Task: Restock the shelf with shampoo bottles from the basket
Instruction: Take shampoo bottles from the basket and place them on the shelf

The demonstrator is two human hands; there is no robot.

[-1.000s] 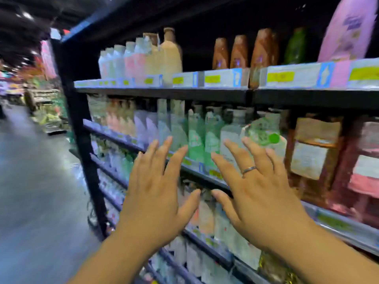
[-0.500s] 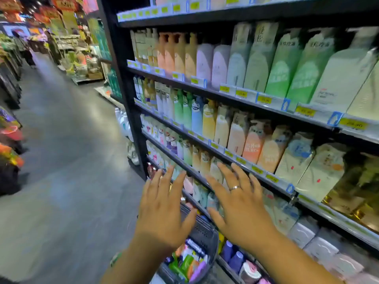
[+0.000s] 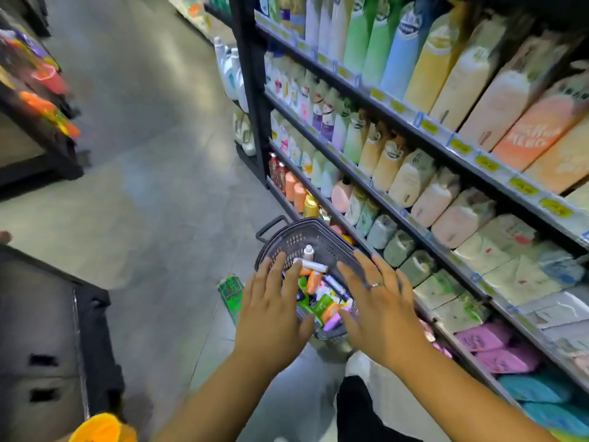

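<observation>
A dark plastic basket (image 3: 288,240) stands on the floor beside the shelf unit (image 3: 395,199), filled with several small colourful bottles and tubes (image 3: 322,301). My left hand (image 3: 274,311) hovers over the basket's near left side, fingers spread and straight, holding nothing. My right hand (image 3: 379,301), with a ring on one finger, hovers over the near right side, fingers also spread and empty. Rows of shampoo bottles (image 3: 411,177) fill the shelves to the right.
A grey tiled aisle floor (image 3: 153,193) stretches to the left. A dark crate or cart (image 3: 51,339) stands at the lower left, and another display (image 3: 35,100) at the upper left. A green item (image 3: 231,290) lies on the floor by the basket. My leg (image 3: 366,406) is below.
The view has tilted down from the upper shelves to the basket on the floor. Both open hands have lowered with it and now hover over the basket.
</observation>
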